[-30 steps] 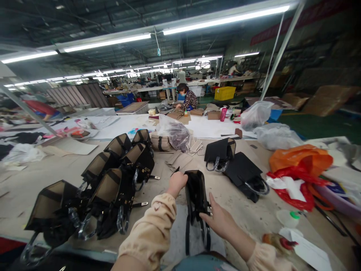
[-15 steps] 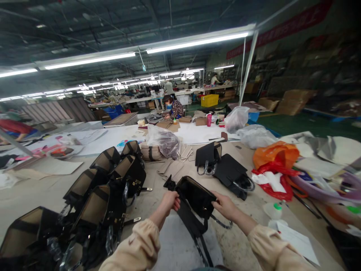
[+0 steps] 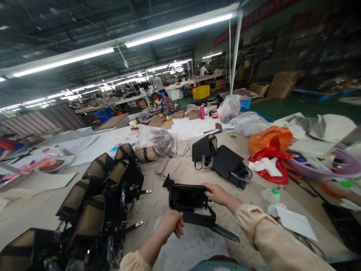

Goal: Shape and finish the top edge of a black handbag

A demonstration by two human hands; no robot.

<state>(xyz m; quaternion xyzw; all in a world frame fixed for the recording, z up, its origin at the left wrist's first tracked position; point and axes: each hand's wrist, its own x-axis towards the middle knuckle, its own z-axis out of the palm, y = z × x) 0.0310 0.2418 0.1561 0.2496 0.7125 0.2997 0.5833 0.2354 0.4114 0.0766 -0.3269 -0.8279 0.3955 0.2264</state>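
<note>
A black handbag (image 3: 187,198) lies in front of me on the worktable (image 3: 158,210), its opening turned toward me and its strap trailing to the right. My right hand (image 3: 216,193) grips the bag's upper right edge. Fingers curled, my left hand (image 3: 170,224) hovers just below the bag's lower left corner and seems to hold nothing.
A row of black bags with tan lining (image 3: 104,195) fills the left of the table. Two more black bags (image 3: 222,160) lie behind, with cardboard pieces (image 3: 172,165), a plastic sack (image 3: 159,141), orange and red bags (image 3: 269,148) and a small glue bottle (image 3: 272,195). A co-worker (image 3: 163,105) sits far off.
The bag has been turned flat with its opening toward me. My left hand has let go of it and dropped back toward me; my right hand keeps its grip. The view shifted left.
</note>
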